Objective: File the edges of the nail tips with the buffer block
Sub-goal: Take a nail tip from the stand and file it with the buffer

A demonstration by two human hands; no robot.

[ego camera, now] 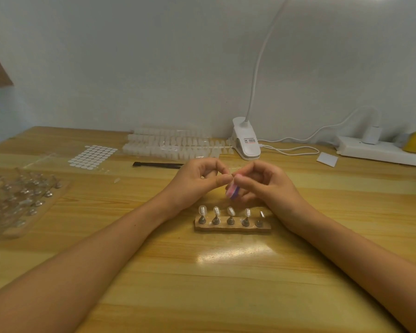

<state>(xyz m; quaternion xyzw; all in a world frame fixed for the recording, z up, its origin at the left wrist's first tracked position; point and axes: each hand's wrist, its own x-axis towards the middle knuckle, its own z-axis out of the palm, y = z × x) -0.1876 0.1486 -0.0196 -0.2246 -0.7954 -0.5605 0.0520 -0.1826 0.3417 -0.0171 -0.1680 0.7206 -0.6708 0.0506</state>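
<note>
My left hand (197,181) and my right hand (262,183) meet above the table, fingertips nearly touching. The right hand pinches a small pink and purple buffer block (231,192). The left thumb and forefinger are pinched together against the block's top; a nail tip between them is too small to make out. Below the hands stands a wooden holder (233,227) with five metal pegs. Clear nail tips (216,210) sit on four pegs, and the rightmost peg (260,218) carries none.
Strips of spare nail tips (171,145) lie at the back by a white clip lamp (246,141). A black file (157,165), a sticker sheet (93,153) and a tray of clear stands (15,200) sit left. A power strip (382,151) lies far right.
</note>
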